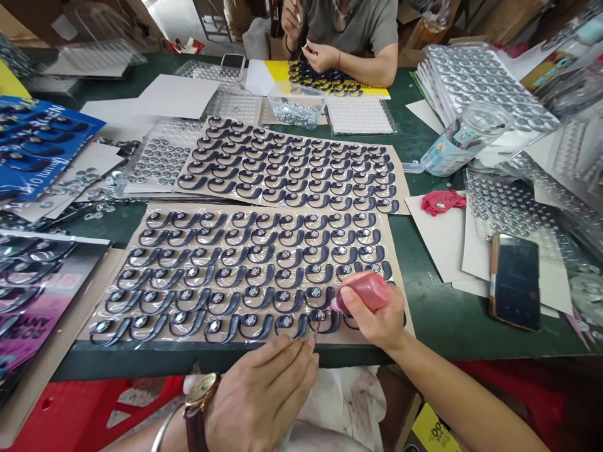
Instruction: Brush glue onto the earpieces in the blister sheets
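Observation:
My right hand (377, 311) is closed around a small red squeeze bottle (370, 292), its nozzle tilted down to the left. The nozzle tip is beside a dark curved strap-like piece with a round shiny stone (318, 316) in the front row. My left hand (268, 389), fingers pressed together, grips a thin pointed tool (317, 326); its tip is at that same stone, and the rest is hidden by the hand. Rows of similar pieces lie on a plastic-covered brown cardboard sheet (113, 317). Behind it lies a second filled sheet (398, 182).
Across the green table (438, 320), a person's hands (323, 56) work over a yellow sheet. To my right are a phone (516, 282), a red cloth (443, 202) and a plastic cup (459, 144). A clear tub (296, 113) of shiny stones stands beyond the sheets.

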`<action>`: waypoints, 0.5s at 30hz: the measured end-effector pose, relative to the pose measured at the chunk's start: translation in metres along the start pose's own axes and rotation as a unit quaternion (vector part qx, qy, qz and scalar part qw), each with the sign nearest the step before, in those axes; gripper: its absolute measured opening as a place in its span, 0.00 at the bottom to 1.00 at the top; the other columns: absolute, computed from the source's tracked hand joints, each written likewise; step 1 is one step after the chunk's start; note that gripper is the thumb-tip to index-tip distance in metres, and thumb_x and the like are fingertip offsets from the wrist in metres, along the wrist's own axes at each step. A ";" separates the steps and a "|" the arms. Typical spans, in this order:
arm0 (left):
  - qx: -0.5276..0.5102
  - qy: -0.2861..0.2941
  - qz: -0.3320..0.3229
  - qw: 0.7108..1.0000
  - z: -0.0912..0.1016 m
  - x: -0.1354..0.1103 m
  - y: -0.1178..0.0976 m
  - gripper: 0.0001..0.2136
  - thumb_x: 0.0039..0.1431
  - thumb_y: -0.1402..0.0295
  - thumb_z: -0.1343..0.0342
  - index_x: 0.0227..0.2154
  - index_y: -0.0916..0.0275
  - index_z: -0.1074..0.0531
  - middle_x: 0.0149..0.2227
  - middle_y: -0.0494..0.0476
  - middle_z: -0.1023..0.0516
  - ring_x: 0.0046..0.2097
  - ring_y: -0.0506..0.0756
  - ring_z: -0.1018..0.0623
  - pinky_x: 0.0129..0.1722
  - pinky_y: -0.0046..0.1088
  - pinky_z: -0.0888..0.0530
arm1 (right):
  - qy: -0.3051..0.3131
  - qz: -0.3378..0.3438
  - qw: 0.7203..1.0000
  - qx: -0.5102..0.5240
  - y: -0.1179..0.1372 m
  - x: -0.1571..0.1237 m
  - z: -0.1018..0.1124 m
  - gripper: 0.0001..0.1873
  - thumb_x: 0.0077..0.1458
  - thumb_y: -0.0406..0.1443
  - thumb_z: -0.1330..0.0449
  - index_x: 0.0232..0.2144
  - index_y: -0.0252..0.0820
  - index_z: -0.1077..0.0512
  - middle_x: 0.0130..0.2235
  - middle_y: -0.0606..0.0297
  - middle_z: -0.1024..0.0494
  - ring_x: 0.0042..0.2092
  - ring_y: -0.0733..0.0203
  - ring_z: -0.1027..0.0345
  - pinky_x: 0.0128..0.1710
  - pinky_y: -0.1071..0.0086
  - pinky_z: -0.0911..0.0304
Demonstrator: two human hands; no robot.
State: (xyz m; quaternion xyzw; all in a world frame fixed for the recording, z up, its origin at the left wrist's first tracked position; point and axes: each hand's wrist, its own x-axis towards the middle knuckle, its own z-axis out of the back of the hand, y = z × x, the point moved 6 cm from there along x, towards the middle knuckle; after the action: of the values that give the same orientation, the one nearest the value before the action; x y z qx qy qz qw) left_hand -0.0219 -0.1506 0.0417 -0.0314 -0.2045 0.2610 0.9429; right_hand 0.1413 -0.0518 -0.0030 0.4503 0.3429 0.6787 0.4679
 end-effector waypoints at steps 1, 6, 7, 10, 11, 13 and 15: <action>0.001 -0.001 0.000 1.000 0.000 0.000 0.000 0.19 0.66 0.78 0.65 0.43 0.75 0.27 0.45 0.68 0.24 0.50 0.60 0.25 0.48 0.37 0.28 | 0.005 -0.005 1.000 -0.002 -0.001 0.000 -0.001 0.02 0.52 0.33 0.38 0.31 0.41 0.28 0.27 0.65 0.23 0.27 0.61 0.26 0.28 0.70 0.31; 0.000 0.001 0.003 1.000 0.000 0.001 0.001 0.19 0.66 0.78 0.65 0.44 0.75 0.26 0.46 0.67 0.24 0.50 0.60 0.25 0.48 0.37 0.28 | 0.017 -0.029 0.999 0.002 -0.003 0.001 -0.002 0.03 0.54 0.34 0.39 0.32 0.41 0.28 0.25 0.65 0.23 0.25 0.61 0.27 0.27 0.70 0.31; -0.003 -0.001 0.004 1.000 0.001 0.001 0.001 0.19 0.66 0.78 0.64 0.44 0.74 0.26 0.46 0.66 0.23 0.50 0.60 0.25 0.48 0.37 0.28 | 0.017 -0.030 0.999 0.002 -0.003 0.001 -0.002 0.03 0.54 0.35 0.39 0.32 0.41 0.28 0.25 0.65 0.23 0.24 0.61 0.27 0.26 0.70 0.31; -0.022 -0.009 0.015 1.000 0.002 0.001 0.004 0.18 0.66 0.78 0.63 0.44 0.74 0.27 0.46 0.65 0.23 0.50 0.59 0.25 0.49 0.37 0.28 | 0.015 -0.019 1.000 -0.009 -0.001 0.002 -0.001 0.03 0.54 0.35 0.39 0.31 0.41 0.28 0.24 0.65 0.23 0.24 0.61 0.28 0.27 0.68 0.32; -0.031 -0.010 0.022 0.999 0.002 0.001 0.006 0.17 0.66 0.78 0.62 0.44 0.74 0.27 0.46 0.65 0.24 0.49 0.59 0.25 0.49 0.37 0.28 | 0.017 -0.015 1.000 -0.011 0.000 0.002 0.000 0.03 0.55 0.35 0.40 0.30 0.41 0.28 0.24 0.65 0.23 0.25 0.61 0.28 0.28 0.68 0.32; -0.049 -0.011 0.035 0.998 0.003 0.000 0.010 0.17 0.66 0.78 0.62 0.45 0.74 0.27 0.46 0.65 0.24 0.48 0.58 0.24 0.49 0.37 0.28 | 0.027 -0.019 0.999 -0.008 -0.001 0.001 -0.001 0.04 0.55 0.36 0.40 0.30 0.41 0.28 0.24 0.65 0.24 0.25 0.61 0.29 0.28 0.68 0.32; -0.062 -0.009 0.041 0.997 0.003 0.000 0.013 0.17 0.66 0.78 0.62 0.45 0.74 0.28 0.46 0.65 0.23 0.47 0.58 0.24 0.48 0.37 0.29 | 0.038 -0.035 0.999 0.003 -0.004 0.000 -0.001 0.05 0.56 0.36 0.41 0.30 0.41 0.28 0.23 0.65 0.24 0.24 0.61 0.29 0.27 0.68 0.32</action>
State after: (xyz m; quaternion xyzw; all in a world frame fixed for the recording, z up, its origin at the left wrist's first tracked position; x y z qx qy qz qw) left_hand -0.0297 -0.1392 0.0422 -0.0954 -0.2276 0.2866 0.9257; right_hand 0.1411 -0.0502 -0.0070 0.4130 0.3778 0.6781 0.4764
